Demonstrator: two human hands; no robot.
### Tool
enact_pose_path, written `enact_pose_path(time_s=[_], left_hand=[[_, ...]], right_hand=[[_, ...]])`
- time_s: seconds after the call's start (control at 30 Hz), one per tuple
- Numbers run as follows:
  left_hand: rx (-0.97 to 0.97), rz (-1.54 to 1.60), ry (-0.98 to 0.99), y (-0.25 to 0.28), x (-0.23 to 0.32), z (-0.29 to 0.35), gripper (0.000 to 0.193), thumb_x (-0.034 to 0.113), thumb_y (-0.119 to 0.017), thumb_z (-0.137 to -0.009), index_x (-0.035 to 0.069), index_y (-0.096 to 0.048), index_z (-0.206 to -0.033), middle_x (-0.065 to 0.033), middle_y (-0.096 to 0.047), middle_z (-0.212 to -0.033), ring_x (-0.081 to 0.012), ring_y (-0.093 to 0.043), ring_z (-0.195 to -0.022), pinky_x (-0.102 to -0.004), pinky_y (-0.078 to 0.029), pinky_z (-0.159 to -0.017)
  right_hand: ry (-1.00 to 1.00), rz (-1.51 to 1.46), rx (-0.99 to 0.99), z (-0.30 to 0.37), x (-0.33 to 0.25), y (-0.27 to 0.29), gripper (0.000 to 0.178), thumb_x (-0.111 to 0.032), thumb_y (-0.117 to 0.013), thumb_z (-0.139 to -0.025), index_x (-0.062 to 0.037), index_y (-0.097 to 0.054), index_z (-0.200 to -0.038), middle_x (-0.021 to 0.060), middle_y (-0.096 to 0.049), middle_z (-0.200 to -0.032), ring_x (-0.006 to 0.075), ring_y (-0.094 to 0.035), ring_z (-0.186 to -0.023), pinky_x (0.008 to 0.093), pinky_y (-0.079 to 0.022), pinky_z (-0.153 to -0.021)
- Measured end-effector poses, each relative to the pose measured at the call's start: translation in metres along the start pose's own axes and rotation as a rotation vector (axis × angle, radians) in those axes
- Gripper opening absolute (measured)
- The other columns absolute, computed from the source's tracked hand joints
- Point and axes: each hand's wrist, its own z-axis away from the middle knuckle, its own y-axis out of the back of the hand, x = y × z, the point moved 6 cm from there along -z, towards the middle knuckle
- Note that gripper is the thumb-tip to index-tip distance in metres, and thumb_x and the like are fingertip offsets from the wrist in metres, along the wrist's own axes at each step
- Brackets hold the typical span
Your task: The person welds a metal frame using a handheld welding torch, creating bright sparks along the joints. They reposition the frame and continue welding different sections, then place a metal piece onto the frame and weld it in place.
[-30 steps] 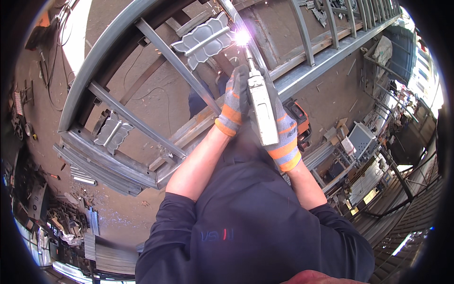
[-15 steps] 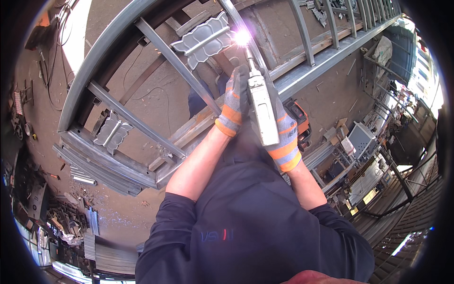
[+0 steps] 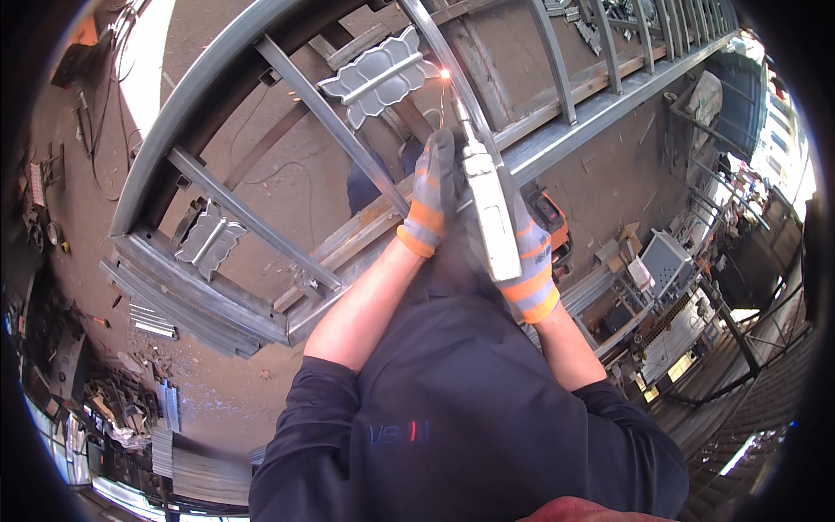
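Observation:
My right hand (image 3: 528, 261), in a grey glove with orange bands, is wrapped round a white welding torch (image 3: 494, 217). The torch's narrow tip points up at a steel tube (image 3: 470, 106) of the frame. A small orange-hot spot (image 3: 445, 74) glows where the tube meets a leaf-shaped metal ornament (image 3: 383, 76). My left hand (image 3: 435, 178), in a matching glove, is closed beside the torch, fingers pointing at the weld. Thin bright lines show between its fingertips and the hot spot; whether it holds anything is hidden.
A curved grey steel frame (image 3: 178, 100) with crossbars spreads ahead. A second leaf ornament (image 3: 209, 239) sits in its left part. An orange-and-black machine (image 3: 550, 226) stands right of my hands. Metal scraps (image 3: 122, 409) lie at the lower left; a cluttered rack (image 3: 665, 261) is at the right.
The large violet-white flare at the weld has shrunk to a small orange glow. The torch and my right hand have drawn slightly back and to the right.

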Motion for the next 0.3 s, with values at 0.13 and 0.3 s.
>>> enact_pose_path(time_s=[0.13, 0.3], left_hand=[[0.115, 0.271, 0.190, 0.005, -0.008, 0.016, 0.041, 0.038, -0.051, -0.111, 0.002, -0.058, -0.127, -0.0111, -0.067, -0.112, -0.0215, -0.067, -0.097, -0.0393, -0.057, -0.089], [0.074, 0.284, 0.248, -0.002, -0.003, 0.011, 0.044, 0.042, -0.050, -0.111, 0.003, -0.057, -0.132, -0.0146, -0.066, -0.122, -0.0268, -0.066, -0.113, -0.0431, -0.054, -0.101]], right_hand=[[0.061, 0.016, 0.062, 0.019, -0.010, 0.030, 0.047, 0.001, -0.073, -0.087, -0.0003, -0.061, -0.132, 0.0099, -0.073, -0.106, 0.0235, -0.072, -0.091, 0.0334, -0.057, -0.082], [0.221, 0.111, 0.232, 0.042, -0.013, 0.080, 0.046, 0.003, -0.073, -0.084, -0.0010, -0.068, -0.130, 0.0111, -0.075, -0.111, 0.0225, -0.074, -0.095, 0.0335, -0.058, -0.085]])
